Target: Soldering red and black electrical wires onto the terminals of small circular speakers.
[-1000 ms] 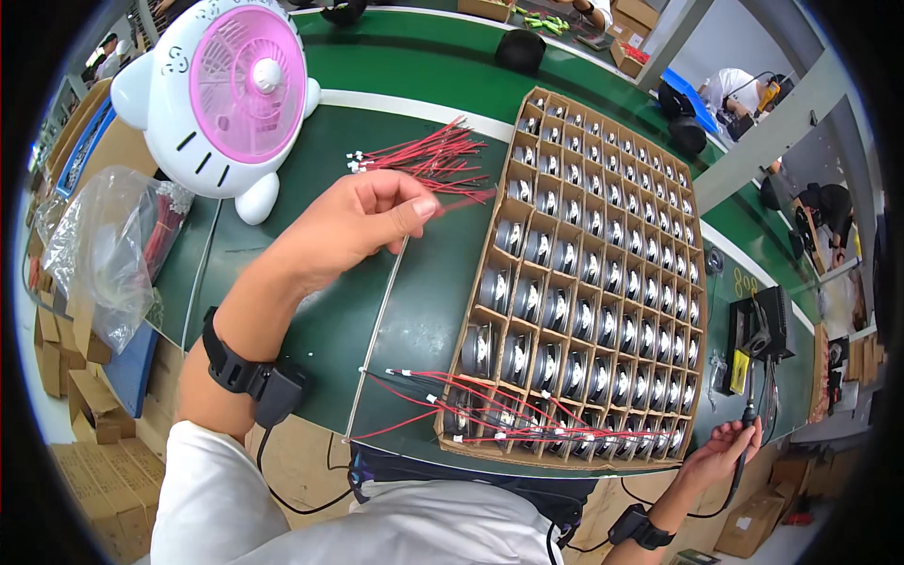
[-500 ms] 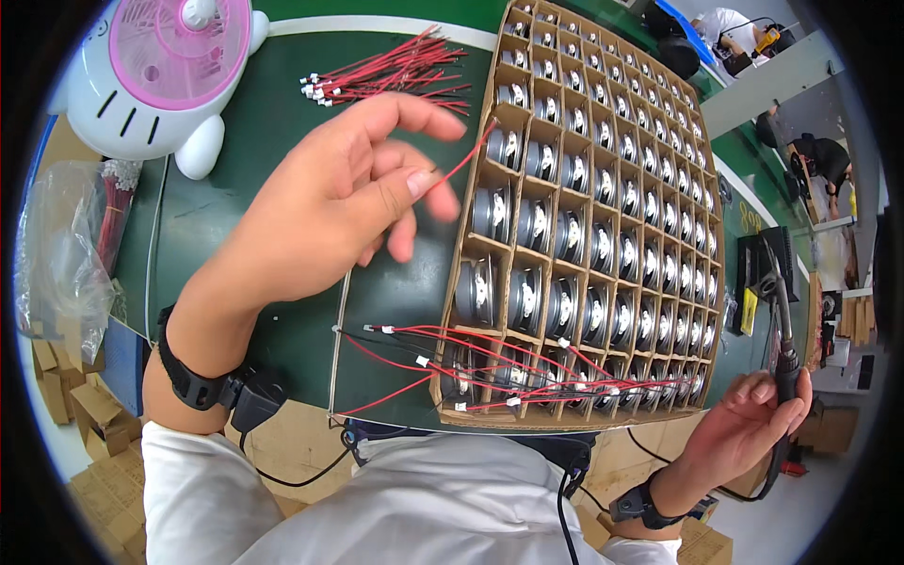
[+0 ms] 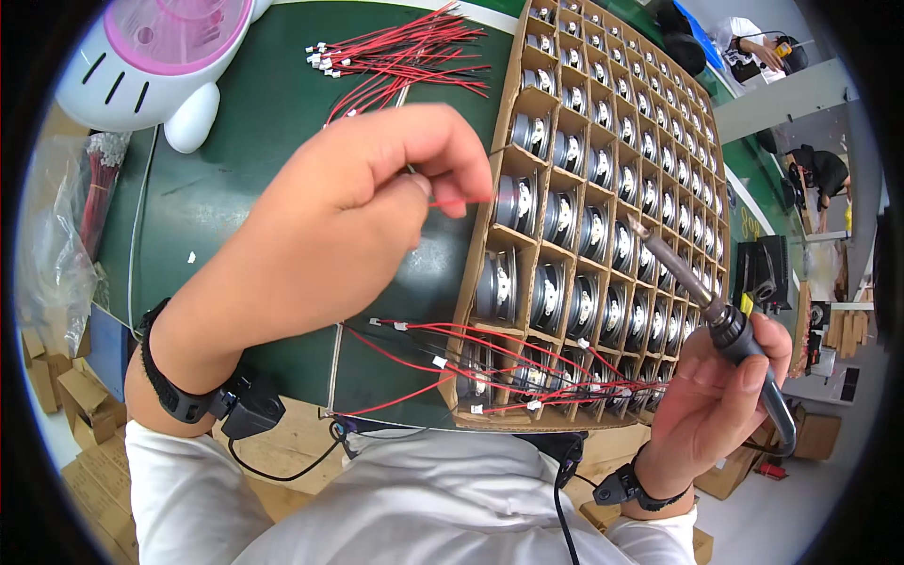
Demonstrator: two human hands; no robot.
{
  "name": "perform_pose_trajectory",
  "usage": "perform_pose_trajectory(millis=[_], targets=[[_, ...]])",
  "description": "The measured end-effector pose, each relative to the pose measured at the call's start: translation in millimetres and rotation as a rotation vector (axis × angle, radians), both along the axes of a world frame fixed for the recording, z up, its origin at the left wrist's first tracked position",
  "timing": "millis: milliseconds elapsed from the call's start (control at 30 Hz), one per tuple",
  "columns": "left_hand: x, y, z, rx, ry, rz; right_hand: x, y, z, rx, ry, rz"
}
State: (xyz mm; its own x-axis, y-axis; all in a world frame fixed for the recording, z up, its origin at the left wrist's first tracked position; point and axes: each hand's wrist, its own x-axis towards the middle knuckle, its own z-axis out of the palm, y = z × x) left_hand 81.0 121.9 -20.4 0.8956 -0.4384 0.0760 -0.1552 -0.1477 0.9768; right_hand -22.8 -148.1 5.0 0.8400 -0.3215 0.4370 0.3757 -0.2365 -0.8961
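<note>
My left hand point(image 3: 344, 231) is closed in a pinch on a thin red wire point(image 3: 456, 201), whose end points toward a speaker point(image 3: 514, 203) in the left column of the box. In my right hand point(image 3: 711, 400) is a soldering iron point(image 3: 731, 331), its tip point(image 3: 637, 224) slanting up and left over the speakers. The cardboard box point(image 3: 450, 395) is split into many cells, each with a round speaker standing on edge. Red and black wires point(image 3: 494, 337) with white connectors lie across its nearest row. My left fingertips are partly hidden behind the hand.
A pile of red and black wires point(image 3: 424, 45) lies at the back of the green table point(image 3: 245, 169). A white and pink fan point(image 3: 141, 89) stands back left, beside a plastic bag point(image 3: 61, 245) of wires. A black unit point(image 3: 765, 271) sits at the right. Other people work beyond.
The soldering iron has swung from upright at the right to over the box. My left hand has turned its back up, bringing the red wire to the speaker cells. The view has shifted slightly.
</note>
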Motion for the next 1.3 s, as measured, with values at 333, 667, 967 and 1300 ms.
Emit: perform_pose_trajectory(millis=[333,667,967,1300], targets=[[-12,-5,-5,0.112,-0.209,-0.127,3,22,-17,-0.055,-0.043,-0.051],[-12,-11,-10,0.172,-0.325,-0.081,-6,36,-13,-0.114,-0.042,-0.053],[-15,-13,-14,0.256,-0.356,-0.048,-2,28,-17,-0.247,-0.057,0.110],[-17,-15,0,0.240,-0.423,-0.095,-4,16,-10,-0.314,-0.164,0.136]])
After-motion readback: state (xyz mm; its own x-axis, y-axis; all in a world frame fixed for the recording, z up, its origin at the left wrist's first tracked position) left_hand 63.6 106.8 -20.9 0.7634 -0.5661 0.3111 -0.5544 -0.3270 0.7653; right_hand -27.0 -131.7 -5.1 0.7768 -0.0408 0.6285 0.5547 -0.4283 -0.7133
